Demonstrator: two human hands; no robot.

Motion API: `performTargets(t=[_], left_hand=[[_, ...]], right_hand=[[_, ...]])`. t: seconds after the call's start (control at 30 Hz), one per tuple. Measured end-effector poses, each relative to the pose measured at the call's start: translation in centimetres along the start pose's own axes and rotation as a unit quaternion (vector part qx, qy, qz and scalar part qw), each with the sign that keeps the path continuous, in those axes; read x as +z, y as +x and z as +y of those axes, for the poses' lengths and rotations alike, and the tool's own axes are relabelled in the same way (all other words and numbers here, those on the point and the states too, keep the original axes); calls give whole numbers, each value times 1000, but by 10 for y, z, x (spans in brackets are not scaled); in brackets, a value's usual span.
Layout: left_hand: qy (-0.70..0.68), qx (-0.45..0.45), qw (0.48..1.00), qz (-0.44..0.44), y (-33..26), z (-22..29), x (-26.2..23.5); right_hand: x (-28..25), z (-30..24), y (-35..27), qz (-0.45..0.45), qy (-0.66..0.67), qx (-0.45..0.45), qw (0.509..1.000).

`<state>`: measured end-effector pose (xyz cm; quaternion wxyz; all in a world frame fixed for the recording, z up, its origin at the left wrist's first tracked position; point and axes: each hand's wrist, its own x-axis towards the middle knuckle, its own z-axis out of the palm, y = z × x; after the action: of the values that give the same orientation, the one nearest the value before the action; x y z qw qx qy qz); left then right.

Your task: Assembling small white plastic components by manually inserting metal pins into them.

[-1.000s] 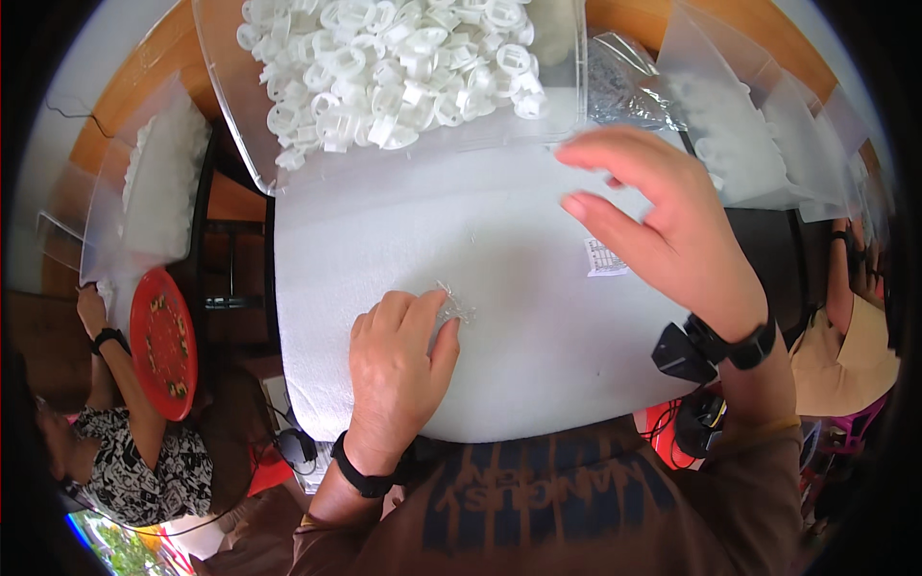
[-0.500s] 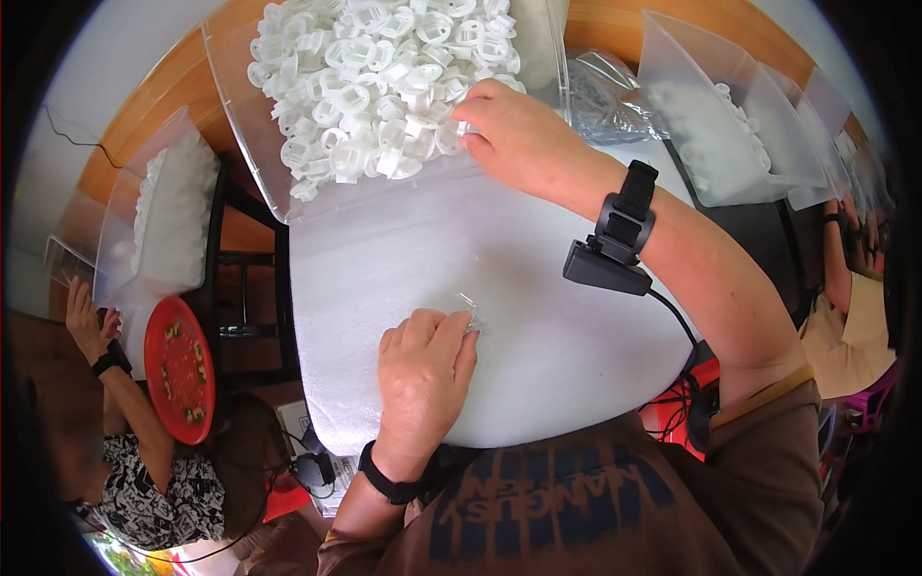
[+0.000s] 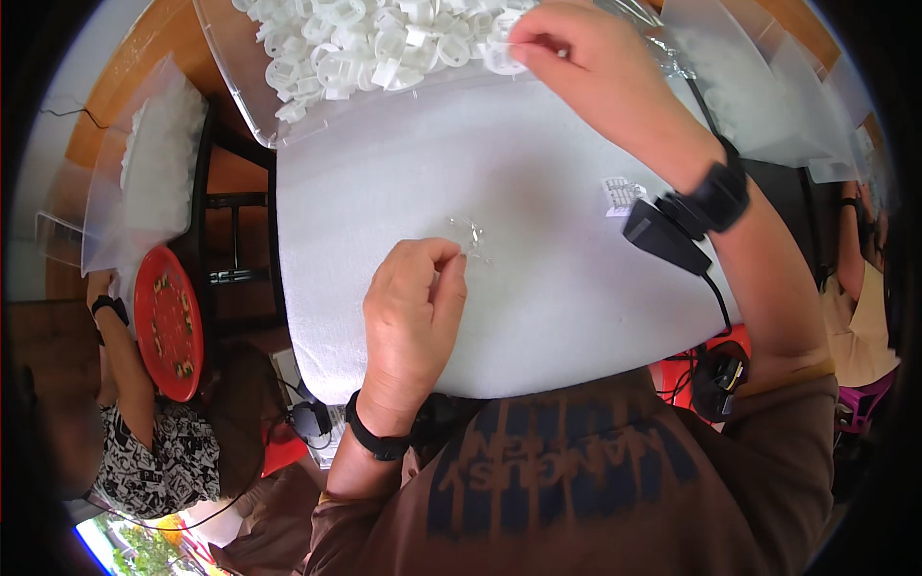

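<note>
My left hand (image 3: 415, 302) rests on the white padded table top (image 3: 538, 317), thumb and fingers drawn together. By its fingertips lie small clear, shiny pieces (image 3: 468, 235); whether the fingers hold one of them is too small to tell. My right hand (image 3: 581, 62) is at the near right corner of a clear bin, its thumb and fingers pinching a white plastic ring-shaped part (image 3: 502, 50). Many similar white parts (image 3: 351, 53) are heaped in the bin (image 3: 252, 115).
A small white printed card (image 3: 622, 197) lies near my right wrist device (image 3: 672, 230), whose cable runs down. Another clear bin (image 3: 788, 134) stands at right, one (image 3: 106, 211) at left. A person (image 3: 125, 384) sits at left by a red tray (image 3: 171, 331).
The whole view has shifted, so the table and bin sit higher. My right hand has drawn right, away from the heap, with a white part. The printed card has come into sight.
</note>
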<state>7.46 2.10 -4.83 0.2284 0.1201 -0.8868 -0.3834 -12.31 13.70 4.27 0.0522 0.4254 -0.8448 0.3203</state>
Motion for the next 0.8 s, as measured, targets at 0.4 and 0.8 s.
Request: performTargets(t=[0.4,0.8], left_hand=[[-15,-67,997,-39,2,9,0],[-312,-161,936,-27,-7,40,-18]], right_hand=[[12,11,-124,-53,455,228,859],[10,-17,-135,-69,626,261,732]])
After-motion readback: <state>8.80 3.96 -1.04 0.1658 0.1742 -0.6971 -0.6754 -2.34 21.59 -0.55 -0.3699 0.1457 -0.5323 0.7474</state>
